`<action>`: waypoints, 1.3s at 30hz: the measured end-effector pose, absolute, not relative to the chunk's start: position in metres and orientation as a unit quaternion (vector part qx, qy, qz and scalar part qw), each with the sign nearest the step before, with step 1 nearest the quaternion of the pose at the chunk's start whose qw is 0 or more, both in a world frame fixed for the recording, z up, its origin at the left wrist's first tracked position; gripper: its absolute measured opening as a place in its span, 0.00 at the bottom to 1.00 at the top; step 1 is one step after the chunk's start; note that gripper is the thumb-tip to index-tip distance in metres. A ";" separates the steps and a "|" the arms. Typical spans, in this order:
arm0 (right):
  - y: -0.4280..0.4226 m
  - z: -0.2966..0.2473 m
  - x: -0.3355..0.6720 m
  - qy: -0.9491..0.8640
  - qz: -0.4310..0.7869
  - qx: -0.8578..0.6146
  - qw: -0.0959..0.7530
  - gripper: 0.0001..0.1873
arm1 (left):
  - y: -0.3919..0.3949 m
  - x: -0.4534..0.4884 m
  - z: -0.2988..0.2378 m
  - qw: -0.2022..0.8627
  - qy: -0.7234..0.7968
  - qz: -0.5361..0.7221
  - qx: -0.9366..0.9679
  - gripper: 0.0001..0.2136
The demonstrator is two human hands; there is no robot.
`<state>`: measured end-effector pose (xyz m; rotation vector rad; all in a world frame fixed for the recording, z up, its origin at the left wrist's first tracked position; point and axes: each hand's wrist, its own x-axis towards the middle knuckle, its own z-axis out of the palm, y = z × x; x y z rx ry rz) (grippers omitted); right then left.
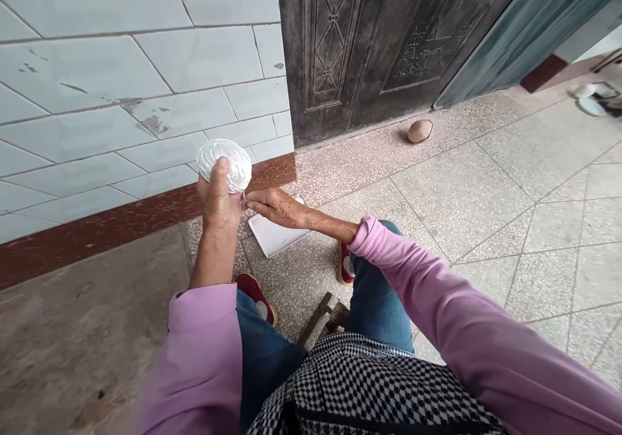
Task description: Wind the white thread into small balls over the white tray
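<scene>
A round ball of white string (228, 163) is gripped in my left hand (218, 195), with the thumb pressed on its near face. Just right of it, my right hand (279, 207) pinches a thin strand that runs down from the ball. The fingertips of the right hand are close to the heel of the left hand. Below the right hand, a shallow white tray (276, 234) lies on the floor, partly covered by that hand. The left hand's fingers behind the ball are hidden.
A tiled wall (121, 85) stands ahead on the left, and a dark carved door (359, 46) beside it. A brown rounded object (420, 131) sits on the floor by the door. Part of a wooden stool (335, 315) shows between my legs. Pale dishes (590, 104) lie far right.
</scene>
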<state>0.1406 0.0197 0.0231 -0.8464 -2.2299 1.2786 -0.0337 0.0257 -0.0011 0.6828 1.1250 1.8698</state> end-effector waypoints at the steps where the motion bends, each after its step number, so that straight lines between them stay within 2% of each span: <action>1: 0.018 0.026 0.142 -0.806 0.466 -0.303 0.204 0.14 | 0.027 -0.032 -0.002 0.409 0.452 0.747 0.265 0.35; 6: 0.017 0.038 0.147 -0.872 0.392 -0.238 0.173 0.15 | 0.029 -0.020 -0.004 0.395 0.473 0.750 0.238 0.36; 12: -0.007 0.042 0.144 -0.946 0.160 -0.277 -0.060 0.17 | 0.027 -0.037 0.001 0.500 0.445 0.738 0.081 0.20; 14: -0.012 0.040 0.141 -0.950 0.126 -0.272 -0.091 0.19 | 0.027 -0.043 -0.003 0.507 0.451 0.731 0.077 0.18; 16: -0.014 0.040 0.139 -0.952 0.124 -0.266 -0.089 0.18 | 0.026 -0.042 -0.010 0.501 0.462 0.726 0.098 0.22; 19: -0.011 0.044 0.140 -0.952 0.149 -0.264 -0.043 0.17 | 0.026 -0.033 -0.023 0.466 0.487 0.722 0.157 0.31; 25: 0.022 0.061 0.172 -0.917 0.227 -0.300 0.131 0.14 | 0.024 -0.024 -0.029 0.345 0.532 0.696 0.337 0.49; 30: 0.053 0.066 0.202 -0.851 0.289 -0.345 0.270 0.14 | 0.005 -0.016 -0.010 0.462 0.499 0.628 0.379 0.43; 34: 0.060 0.070 0.210 -0.811 0.329 -0.361 0.321 0.16 | -0.007 -0.006 0.006 0.549 0.456 0.574 0.400 0.43; 39: 0.068 0.065 0.207 -0.759 0.397 -0.360 0.370 0.26 | -0.011 -0.004 0.014 0.600 0.421 0.540 0.413 0.46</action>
